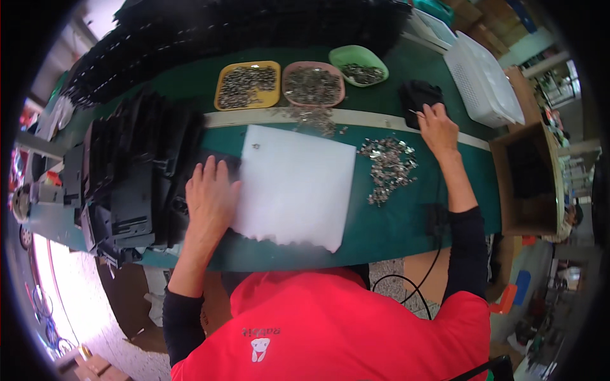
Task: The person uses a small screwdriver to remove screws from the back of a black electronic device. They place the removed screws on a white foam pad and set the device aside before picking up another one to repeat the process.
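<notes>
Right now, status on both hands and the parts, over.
Left hand flat on white sheet edge, beside black plastic parts. Right hand on black part, pinching something thin. Loose metal pieces between.

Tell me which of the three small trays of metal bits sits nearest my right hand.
The green tray, rightmost in the row; the pink tray and yellow tray lie farther left of your right hand.

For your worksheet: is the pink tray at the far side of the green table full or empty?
Full. The pink tray is heaped with small metal parts that hide its floor, and more of them lie spilled on the green table just in front.
</notes>
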Demonstrator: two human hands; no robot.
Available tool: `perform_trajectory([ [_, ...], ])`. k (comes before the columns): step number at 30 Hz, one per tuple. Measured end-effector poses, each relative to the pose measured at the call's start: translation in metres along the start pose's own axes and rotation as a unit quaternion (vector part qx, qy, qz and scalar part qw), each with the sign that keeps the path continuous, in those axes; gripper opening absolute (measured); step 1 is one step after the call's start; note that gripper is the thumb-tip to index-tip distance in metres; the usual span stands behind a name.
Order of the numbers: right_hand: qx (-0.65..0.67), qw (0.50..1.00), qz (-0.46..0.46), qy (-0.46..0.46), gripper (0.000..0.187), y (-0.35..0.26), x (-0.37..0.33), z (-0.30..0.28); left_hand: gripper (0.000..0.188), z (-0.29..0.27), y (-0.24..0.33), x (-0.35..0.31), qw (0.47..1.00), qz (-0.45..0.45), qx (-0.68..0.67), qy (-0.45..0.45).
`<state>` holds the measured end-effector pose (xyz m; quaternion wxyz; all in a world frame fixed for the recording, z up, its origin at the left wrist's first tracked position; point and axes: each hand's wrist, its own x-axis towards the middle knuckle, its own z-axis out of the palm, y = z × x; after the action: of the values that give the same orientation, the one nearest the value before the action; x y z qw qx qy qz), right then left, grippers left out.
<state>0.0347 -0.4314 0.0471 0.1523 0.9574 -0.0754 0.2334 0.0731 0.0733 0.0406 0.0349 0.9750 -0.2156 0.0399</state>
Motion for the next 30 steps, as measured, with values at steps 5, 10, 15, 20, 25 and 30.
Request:
perform_trajectory([
  [5, 0.075, 0.995, 0.032, 0.057, 0.022, -0.028, -0.003, -0.028, 0.038, -0.019, 0.006, -0.017, 0.995, 0.029, 0.061, 0.067],
  [10, 0.302, 0.948, -0.025, -0.1, 0.012, -0.087, -0.01, -0.029, 0.029, -0.08, 0.047, -0.027, 0.99, 0.119, -0.023, 0.074],
  [15, 0.361, 0.911, -0.02, -0.198, 0.016, -0.114, 0.007, -0.018, 0.034, -0.067, 0.084, -0.019, 0.893, 0.366, -0.12, 0.233],
  [20, 0.338, 0.923, -0.099, -0.154, 0.018, -0.149, 0.02, -0.019, 0.033, -0.003, 0.09, -0.033, 0.858, 0.427, -0.195, 0.208],
  [25, 0.266, 0.937, -0.147, -0.172, 0.016, -0.146, 0.018, 0.002, 0.032, 0.024, 0.077, -0.05, 0.866, 0.411, -0.231, 0.166],
  [30, 0.339, 0.926, -0.09, -0.143, 0.02, -0.151, 0.012, -0.016, 0.033, 0.027, 0.077, -0.056, 0.874, 0.392, -0.252, 0.137],
])
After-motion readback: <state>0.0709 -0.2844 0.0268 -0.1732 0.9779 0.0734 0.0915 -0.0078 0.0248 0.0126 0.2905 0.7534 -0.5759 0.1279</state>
